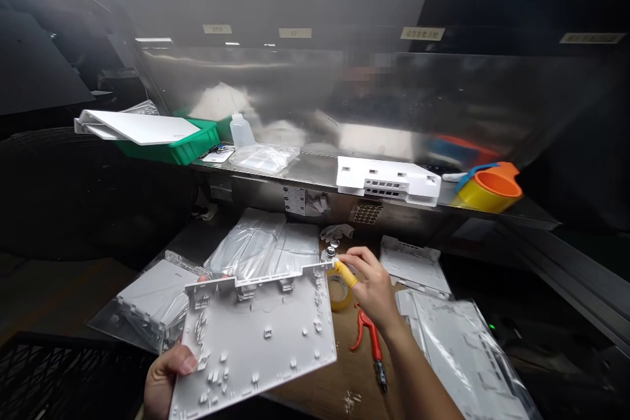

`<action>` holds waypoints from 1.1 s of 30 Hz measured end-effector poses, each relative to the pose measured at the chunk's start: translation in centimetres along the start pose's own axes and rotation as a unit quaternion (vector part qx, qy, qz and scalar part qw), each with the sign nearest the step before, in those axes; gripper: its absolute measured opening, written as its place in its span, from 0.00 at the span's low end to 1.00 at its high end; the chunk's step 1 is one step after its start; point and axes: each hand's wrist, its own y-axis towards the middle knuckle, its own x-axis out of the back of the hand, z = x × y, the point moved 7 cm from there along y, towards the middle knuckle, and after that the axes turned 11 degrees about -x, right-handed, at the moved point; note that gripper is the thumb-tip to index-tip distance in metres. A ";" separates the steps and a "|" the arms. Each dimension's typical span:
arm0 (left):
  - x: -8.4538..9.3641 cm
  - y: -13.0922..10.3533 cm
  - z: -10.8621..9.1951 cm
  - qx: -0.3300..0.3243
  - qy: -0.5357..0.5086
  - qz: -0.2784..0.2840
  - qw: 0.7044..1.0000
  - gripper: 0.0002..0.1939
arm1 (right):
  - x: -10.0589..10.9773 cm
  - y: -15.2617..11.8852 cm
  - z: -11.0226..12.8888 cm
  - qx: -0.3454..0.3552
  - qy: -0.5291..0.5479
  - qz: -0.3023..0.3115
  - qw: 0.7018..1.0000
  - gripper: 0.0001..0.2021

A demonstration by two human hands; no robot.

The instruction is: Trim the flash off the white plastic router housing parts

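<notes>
Directions are taken from the centre of the view. Containers: at 10 o'clock a green tray (pixel 209 139) bears white covers (pixel 142 128) lying across its rim. Just beside it stands a translucent bottle (pixel 241 131), contents indeterminable, with a clear bag (pixel 266 159) at its foot. Clear sleeves (pixel 251 243) lie between 7 and 8 o'clock; bagged white parts (pixel 157 295) are at 8, and a bagged panel (pixel 472 354) between 4 and 5. A black crate (pixel 49 374) sits at the far 8 o'clock.

Surface: the brown counter (pixel 354 374) carries a red air gun (pixel 371 335) at 5 o'clock and a tape roll (pixel 339 293) near it. A metal shelf (pixel 315 167) runs above; behind rises a reflective wall with paper labels (pixel 295 33).

Hands: the left hand (pixel 170 371) grips a moulded panel (pixel 260 341), tilted, between 6 and 7 o'clock. The right hand (pixel 377 289), wearing a yellow finger cover (pixel 346 274), is bent at its upper corner; whether it grips anything cannot be told.
</notes>
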 end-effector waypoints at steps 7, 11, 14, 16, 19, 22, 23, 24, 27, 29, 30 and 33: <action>-1.6 -0.6 0.0 -0.017 0.012 -0.012 1.000 0.47 | -0.6 -1.1 -2.4 -0.016 0.010 0.031 0.999 0.14; -4.2 -1.1 0.7 -0.006 0.031 0.049 0.998 0.54 | -0.9 -0.9 -3.4 -0.056 -0.030 0.018 0.998 0.11; -6.3 -1.5 2.5 0.019 0.084 0.110 0.990 0.53 | -1.4 -1.5 -0.3 -0.025 0.014 0.015 0.999 0.11; -7.5 -1.5 3.6 -0.012 0.141 0.159 0.977 0.47 | -2.3 -2.3 2.9 0.020 0.045 0.028 0.998 0.10; -8.9 -1.5 4.6 -0.119 0.224 0.230 0.940 0.37 | -4.0 -3.4 5.9 0.077 0.066 0.045 0.994 0.11; -9.1 -1.4 5.5 -0.158 0.256 0.260 0.918 0.37 | -5.0 -3.6 5.0 0.089 0.051 0.035 0.994 0.11; -9.1 -1.4 5.7 -0.159 0.258 0.262 0.916 0.37 | -5.0 -3.6 4.3 0.082 0.042 0.030 0.995 0.10; -9.0 -1.3 5.7 -0.165 0.261 0.261 0.915 0.37 | -4.9 -3.6 3.6 0.069 0.034 0.025 0.997 0.09; -9.0 -1.3 5.6 -0.189 0.273 0.259 0.907 0.37 | -4.3 -4.0 2.8 0.027 0.042 0.013 0.999 0.09; -9.0 -1.4 5.6 -0.193 0.271 0.254 0.908 0.37 | -4.2 -4.5 3.1 0.024 0.058 0.015 0.998 0.10; -8.9 -1.4 5.6 -0.187 0.263 0.250 0.913 0.36 | -4.5 -4.7 3.2 0.028 0.062 0.024 0.997 0.11; -7.8 -1.1 5.9 -0.102 0.209 0.209 0.950 0.41 | -6.0 -4.3 0.1 -0.010 0.030 0.047 0.998 0.10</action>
